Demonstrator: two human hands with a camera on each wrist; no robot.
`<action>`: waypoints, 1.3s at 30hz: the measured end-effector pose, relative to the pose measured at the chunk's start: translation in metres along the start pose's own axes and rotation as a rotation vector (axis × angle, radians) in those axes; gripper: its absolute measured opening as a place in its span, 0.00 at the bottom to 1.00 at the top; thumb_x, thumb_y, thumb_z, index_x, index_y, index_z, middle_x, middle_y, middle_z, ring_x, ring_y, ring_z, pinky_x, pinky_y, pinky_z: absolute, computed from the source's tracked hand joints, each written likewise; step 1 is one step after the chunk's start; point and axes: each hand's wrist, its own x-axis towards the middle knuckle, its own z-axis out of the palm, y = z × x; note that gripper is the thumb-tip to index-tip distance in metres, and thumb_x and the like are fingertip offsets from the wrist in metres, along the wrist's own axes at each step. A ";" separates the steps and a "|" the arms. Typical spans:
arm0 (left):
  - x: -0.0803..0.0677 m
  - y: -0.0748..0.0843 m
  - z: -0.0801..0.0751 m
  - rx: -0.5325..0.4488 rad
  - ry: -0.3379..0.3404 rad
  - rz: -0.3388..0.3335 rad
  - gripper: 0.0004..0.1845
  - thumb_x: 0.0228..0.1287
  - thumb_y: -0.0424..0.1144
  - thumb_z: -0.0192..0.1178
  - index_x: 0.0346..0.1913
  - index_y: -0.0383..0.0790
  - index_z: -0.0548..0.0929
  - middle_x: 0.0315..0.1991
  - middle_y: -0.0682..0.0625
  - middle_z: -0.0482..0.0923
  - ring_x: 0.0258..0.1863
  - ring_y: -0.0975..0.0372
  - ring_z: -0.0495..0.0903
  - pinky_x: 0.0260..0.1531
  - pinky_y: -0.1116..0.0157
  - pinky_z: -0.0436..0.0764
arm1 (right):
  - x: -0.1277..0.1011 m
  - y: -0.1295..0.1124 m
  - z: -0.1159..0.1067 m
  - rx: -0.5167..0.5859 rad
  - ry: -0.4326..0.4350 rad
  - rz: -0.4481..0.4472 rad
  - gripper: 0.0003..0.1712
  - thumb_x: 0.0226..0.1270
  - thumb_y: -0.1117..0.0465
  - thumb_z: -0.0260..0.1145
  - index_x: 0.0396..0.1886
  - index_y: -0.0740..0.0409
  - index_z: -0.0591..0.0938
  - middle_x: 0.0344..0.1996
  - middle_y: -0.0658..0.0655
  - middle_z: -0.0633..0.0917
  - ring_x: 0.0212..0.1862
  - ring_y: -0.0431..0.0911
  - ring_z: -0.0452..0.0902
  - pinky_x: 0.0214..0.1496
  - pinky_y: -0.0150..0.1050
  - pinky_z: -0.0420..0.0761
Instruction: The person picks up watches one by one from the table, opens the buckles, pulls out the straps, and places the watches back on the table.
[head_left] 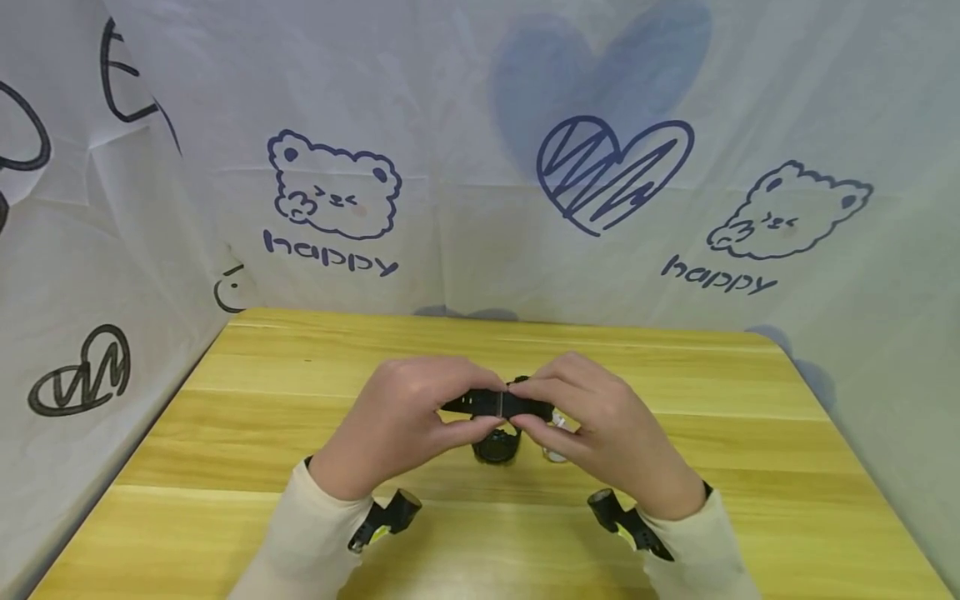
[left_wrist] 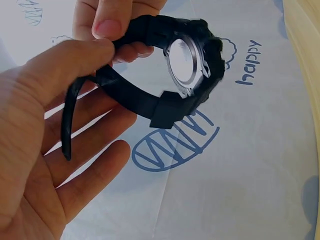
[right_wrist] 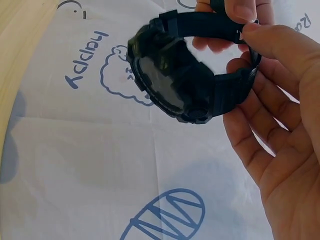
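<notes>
A black digital-style wristwatch (head_left: pixel 497 447) hangs between the hands, its strap (head_left: pixel 471 403) bent into a loop with both ends meeting at the top. My left hand (head_left: pixel 408 421) pinches one strap end between thumb and fingers; my right hand (head_left: pixel 603 421) pinches the other close beside it. The fingertips almost meet at the buckle (head_left: pixel 501 404). In the left wrist view the silver case back (left_wrist: pixel 183 60) shows inside the loop, and a loose strap tip (left_wrist: pixel 70 122) sticks out past the left thumb. The dark dial (right_wrist: pixel 160 85) faces outward in the right wrist view.
Partly hidden behind the right hand, a small white object (head_left: pixel 557 446) lies on the wooden table (head_left: pixel 480 542). White cloth (head_left: pixel 465 225) printed with bears and hearts hangs behind and to the sides. Each wrist wears a small black camera (head_left: pixel 393 512) on a strap.
</notes>
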 end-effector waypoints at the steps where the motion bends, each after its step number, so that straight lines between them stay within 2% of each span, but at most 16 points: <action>1: 0.000 0.000 0.000 0.001 0.002 0.001 0.14 0.57 0.41 0.78 0.45 0.44 0.89 0.39 0.57 0.89 0.37 0.69 0.87 0.39 0.69 0.86 | 0.000 0.000 0.000 0.002 0.001 -0.002 0.19 0.78 0.47 0.62 0.47 0.57 0.88 0.39 0.50 0.85 0.39 0.42 0.79 0.37 0.33 0.79; 9: -0.001 -0.003 0.001 -0.023 0.010 -0.006 0.12 0.57 0.39 0.77 0.43 0.45 0.89 0.37 0.58 0.89 0.34 0.71 0.86 0.36 0.71 0.85 | -0.001 0.001 -0.001 0.011 -0.012 0.000 0.19 0.77 0.47 0.63 0.46 0.57 0.88 0.39 0.50 0.86 0.40 0.42 0.80 0.38 0.33 0.80; 16: -0.002 -0.003 0.002 -0.063 -0.012 -0.037 0.11 0.57 0.37 0.76 0.44 0.44 0.89 0.38 0.57 0.89 0.34 0.71 0.86 0.35 0.72 0.85 | -0.002 0.001 -0.003 0.006 -0.037 0.021 0.20 0.77 0.46 0.63 0.45 0.57 0.89 0.38 0.49 0.86 0.40 0.42 0.80 0.39 0.33 0.80; 22: -0.003 -0.003 0.001 -0.059 -0.014 -0.050 0.13 0.55 0.38 0.79 0.44 0.44 0.89 0.38 0.57 0.89 0.34 0.71 0.86 0.35 0.72 0.85 | -0.002 0.001 -0.005 -0.003 -0.046 0.021 0.21 0.77 0.45 0.62 0.45 0.57 0.89 0.38 0.50 0.86 0.40 0.42 0.80 0.39 0.33 0.81; 34: -0.003 -0.004 0.001 -0.080 -0.023 -0.055 0.13 0.56 0.35 0.77 0.44 0.43 0.89 0.38 0.56 0.89 0.34 0.70 0.86 0.36 0.71 0.85 | -0.004 0.005 -0.006 -0.001 -0.053 0.013 0.20 0.77 0.46 0.63 0.45 0.58 0.89 0.39 0.50 0.87 0.41 0.42 0.81 0.40 0.34 0.83; 39: -0.004 -0.006 -0.001 -0.072 -0.036 -0.070 0.13 0.56 0.36 0.77 0.43 0.44 0.88 0.36 0.57 0.88 0.31 0.71 0.83 0.33 0.71 0.84 | -0.004 0.008 -0.003 0.011 -0.052 0.004 0.17 0.76 0.48 0.65 0.45 0.57 0.88 0.38 0.50 0.87 0.40 0.42 0.81 0.39 0.35 0.82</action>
